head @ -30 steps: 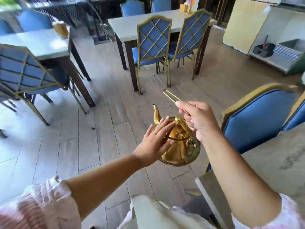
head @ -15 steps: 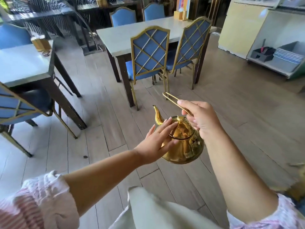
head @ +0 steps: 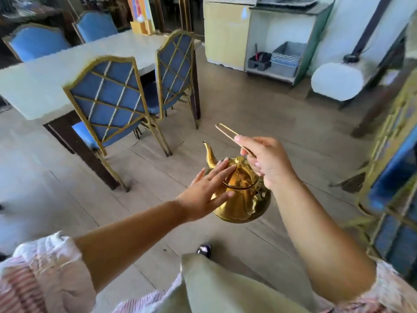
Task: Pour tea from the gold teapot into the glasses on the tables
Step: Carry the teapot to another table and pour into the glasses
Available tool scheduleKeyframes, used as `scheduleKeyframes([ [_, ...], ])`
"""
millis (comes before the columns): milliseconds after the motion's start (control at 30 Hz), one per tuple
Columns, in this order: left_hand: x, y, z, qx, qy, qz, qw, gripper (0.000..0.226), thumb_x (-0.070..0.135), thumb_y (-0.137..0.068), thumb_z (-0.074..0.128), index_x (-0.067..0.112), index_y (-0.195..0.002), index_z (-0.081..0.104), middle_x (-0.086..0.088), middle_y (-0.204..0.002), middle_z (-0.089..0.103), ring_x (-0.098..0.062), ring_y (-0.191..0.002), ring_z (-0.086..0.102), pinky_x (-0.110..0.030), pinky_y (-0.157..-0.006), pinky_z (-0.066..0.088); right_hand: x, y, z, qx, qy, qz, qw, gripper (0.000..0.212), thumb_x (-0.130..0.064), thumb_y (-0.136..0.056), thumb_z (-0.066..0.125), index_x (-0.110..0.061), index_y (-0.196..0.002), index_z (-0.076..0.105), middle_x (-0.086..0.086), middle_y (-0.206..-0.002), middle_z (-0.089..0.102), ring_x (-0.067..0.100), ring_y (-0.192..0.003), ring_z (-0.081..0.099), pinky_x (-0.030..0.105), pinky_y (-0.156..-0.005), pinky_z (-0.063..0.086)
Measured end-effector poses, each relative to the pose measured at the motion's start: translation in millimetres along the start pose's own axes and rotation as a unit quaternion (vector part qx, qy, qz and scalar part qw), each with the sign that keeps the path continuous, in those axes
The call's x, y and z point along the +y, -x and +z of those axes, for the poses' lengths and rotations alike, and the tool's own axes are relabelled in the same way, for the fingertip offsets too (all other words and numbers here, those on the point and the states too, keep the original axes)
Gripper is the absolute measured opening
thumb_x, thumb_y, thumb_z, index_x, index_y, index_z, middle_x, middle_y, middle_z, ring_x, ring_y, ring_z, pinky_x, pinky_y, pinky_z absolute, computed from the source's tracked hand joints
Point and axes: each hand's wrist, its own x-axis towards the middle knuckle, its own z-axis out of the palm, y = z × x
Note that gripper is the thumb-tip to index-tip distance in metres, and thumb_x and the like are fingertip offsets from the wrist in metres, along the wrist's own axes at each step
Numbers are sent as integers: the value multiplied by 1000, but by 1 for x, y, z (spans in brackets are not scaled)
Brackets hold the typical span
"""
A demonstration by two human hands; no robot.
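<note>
The gold teapot (head: pixel 244 197) hangs in the air above the wooden floor, spout pointing away to the upper left. My right hand (head: pixel 266 163) is closed around its thin wire handle, which sticks out up-left past my fingers. My left hand (head: pixel 207 193) lies flat with fingers spread against the pot's lid and left side. A pale-topped table (head: pixel 49 80) stands to the upper left. No glasses show on it or anywhere else in view.
Two blue lattice-backed chairs (head: pixel 110 102) sit at the table's near side, two more behind it. A yellow holder (head: pixel 142 26) stands on the table's far end. A shelf unit with grey bins (head: pixel 284 57) is at the back; another blue chair (head: pixel 392 168) is close on my right.
The view has swung to the right: the left-hand table has left the frame and the pale table is nearer. Both hands keep the same hold on the teapot.
</note>
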Motion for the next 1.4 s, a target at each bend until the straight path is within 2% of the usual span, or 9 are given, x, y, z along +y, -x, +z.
scheduleKeyframes([
  [133, -28, -74, -17, -61, -12, 71, 996, 69, 59, -88, 23, 32, -148, 4, 9, -158, -7, -4, -142, -9, -35, -115, -11, -5, -50, -15, 81, 23, 25, 996, 38, -36, -84, 69, -13, -56, 57, -7, -31, 41, 4, -26, 29, 15, -34, 22],
  [300, -46, -169, -33, -110, -12, 159, 981, 64, 48, -93, 34, 29, -148, 7, 7, -158, -5, 1, -137, -12, -26, -110, -15, -10, -107, -43, 167, 19, 35, 985, 39, -37, -86, 66, -14, -56, 56, -6, -32, 36, 10, -31, 25, 21, -38, 22],
  [533, -42, -293, -27, -151, 6, 255, 955, 64, 50, -93, 33, 27, -148, 10, 4, -159, -1, -5, -141, -7, -33, -114, -8, -19, -171, -99, 289, -7, 38, 957, 37, -35, -87, 64, -15, -57, 55, -7, -33, 36, 6, -30, 25, 17, -36, 22],
  [633, -34, -347, -18, -175, -9, 288, 941, 64, 53, -93, 30, 29, -148, 8, 6, -159, -2, -2, -140, -9, -34, -114, -8, -19, -198, -132, 328, -27, 26, 944, 36, -34, -85, 67, -15, -57, 56, -8, -35, 36, 5, -30, 24, 15, -34, 20],
  [733, -22, -404, -6, -191, 4, 311, 931, 66, 59, -91, 25, 31, -148, 8, 7, -159, -1, -3, -142, -7, -34, -114, -9, -19, -230, -171, 343, -21, 16, 939, 37, -32, -86, 67, -16, -55, 55, -9, -34, 35, 5, -29, 23, 13, -32, 20],
  [833, -7, -453, 6, -198, 13, 317, 927, 66, 58, -91, 27, 33, -148, 5, 8, -159, -3, -9, -145, -6, -34, -116, -8, -25, -262, -211, 346, 2, 15, 938, 37, -30, -87, 66, -14, -56, 54, -9, -32, 34, 2, -27, 24, 13, -31, 22],
  [1000, 17, -544, 16, -198, 34, 322, 925, 64, 55, -92, 29, 33, -147, 6, 9, -159, -3, -9, -145, -3, -27, -113, -8, -42, -322, -276, 367, 7, 21, 930, 37, -30, -87, 67, -14, -55, 55, -8, -35, 36, 3, -29, 26, 13, -32, 23],
  [1233, 22, -682, 13, -219, 50, 347, 911, 60, 55, -93, 24, 35, -147, 7, 12, -157, -3, -1, -141, -9, -28, -113, -12, -57, -426, -345, 391, -21, 16, 920, 37, -30, -88, 65, -12, -56, 55, -9, -34, 35, 4, -29, 25, 14, -33, 23],
  [1400, 15, -798, 6, -252, 17, 380, 890, 60, 51, -94, 28, 34, -147, 7, 10, -158, -2, -3, -142, -7, -30, -112, -13, -60, -515, -393, 417, -47, 4, 908, 39, -29, -87, 65, -12, -53, 53, -8, -34, 33, 7, -30, 22, 15, -34, 19],
])
